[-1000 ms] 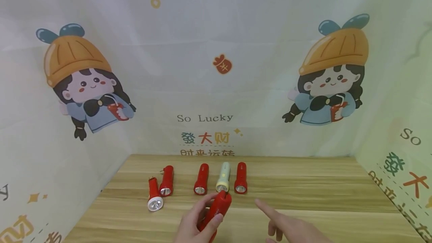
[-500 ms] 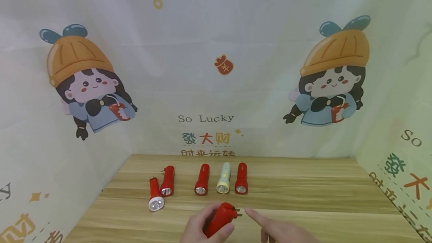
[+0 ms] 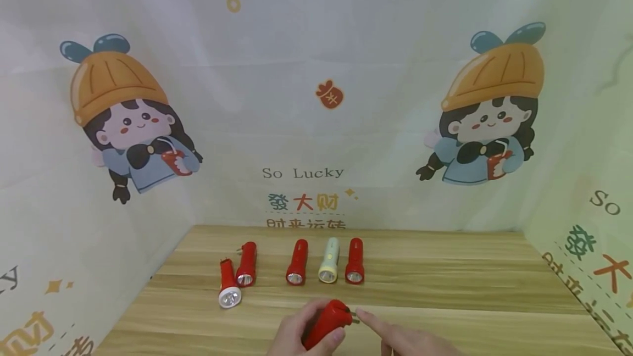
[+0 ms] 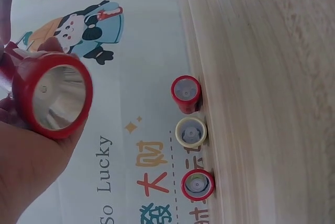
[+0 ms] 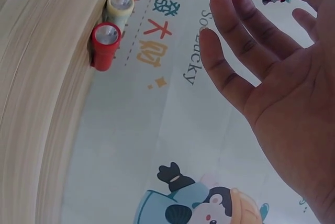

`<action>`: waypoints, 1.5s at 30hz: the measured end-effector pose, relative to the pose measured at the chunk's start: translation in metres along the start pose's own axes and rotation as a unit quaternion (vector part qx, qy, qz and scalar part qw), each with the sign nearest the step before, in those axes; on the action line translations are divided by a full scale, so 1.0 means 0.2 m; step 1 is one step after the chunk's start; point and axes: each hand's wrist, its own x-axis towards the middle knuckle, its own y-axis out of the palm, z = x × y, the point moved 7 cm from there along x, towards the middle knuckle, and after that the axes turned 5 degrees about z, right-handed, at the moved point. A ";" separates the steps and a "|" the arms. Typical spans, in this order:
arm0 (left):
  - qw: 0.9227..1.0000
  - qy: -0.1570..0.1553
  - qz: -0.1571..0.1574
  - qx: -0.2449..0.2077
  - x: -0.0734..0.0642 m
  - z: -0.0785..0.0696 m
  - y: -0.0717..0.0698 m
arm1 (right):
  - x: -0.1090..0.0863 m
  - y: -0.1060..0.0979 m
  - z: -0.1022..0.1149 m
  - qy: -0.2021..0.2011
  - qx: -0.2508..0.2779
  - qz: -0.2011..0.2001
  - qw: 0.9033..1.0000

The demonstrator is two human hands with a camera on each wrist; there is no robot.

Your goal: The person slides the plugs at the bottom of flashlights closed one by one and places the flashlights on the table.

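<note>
My left hand (image 3: 292, 334) grips a red flashlight (image 3: 323, 326), tail end up and tilted to the right. Two metal plug prongs (image 3: 355, 318) stick out of that tail. In the left wrist view its wide reflector (image 4: 60, 98) faces the camera. The extended index finger of my right hand (image 3: 400, 338) is right at the prongs. The right wrist view shows the other fingers (image 5: 225, 72) of that hand loosely bent, holding nothing. Only a bit of the held flashlight shows there, at the top edge.
Behind the hands stand a red flashlight (image 3: 297, 261), a pale green one (image 3: 329, 259) and another red one (image 3: 355, 260). Further left, a red flashlight with a white rim (image 3: 229, 284) is beside a red flashlight with prongs out (image 3: 247, 262). A printed cloth (image 3: 306, 125) walls the wooden table (image 3: 470, 273).
The left hand has lowered the flashlight and turned its tail to the right, bringing the prongs into view. The right index finger has moved left to the prongs.
</note>
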 end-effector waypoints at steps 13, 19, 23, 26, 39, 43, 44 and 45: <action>0.998 0.018 0.049 0.020 0.01 -0.02 0.04 | -0.05 0.02 0.07 -0.116 -0.093 -0.094 0.984; 0.998 0.019 0.050 0.024 0.01 -0.02 0.04 | -0.06 0.03 0.07 -0.108 -0.104 -0.114 0.982; 0.998 0.020 0.055 0.019 0.00 0.00 0.04 | -0.04 0.05 0.02 -0.098 -0.058 -0.087 0.990; 0.998 0.023 0.061 0.015 0.00 0.00 0.04 | 0.00 0.07 -0.01 -0.120 -0.017 -0.053 0.991; 0.997 0.024 0.068 -0.001 -0.01 0.01 0.02 | 0.03 0.10 0.05 -0.316 -0.074 -0.064 0.944; 0.997 0.028 0.075 0.000 -0.01 0.00 0.03 | 0.01 0.10 0.05 -0.313 -0.077 -0.078 0.944; 0.997 0.029 0.077 -0.002 -0.01 0.00 0.04 | 0.01 0.10 0.05 -0.308 -0.076 -0.082 0.945; 0.997 0.030 0.078 -0.002 -0.01 0.00 0.04 | 0.01 0.10 0.05 -0.300 -0.068 -0.087 0.948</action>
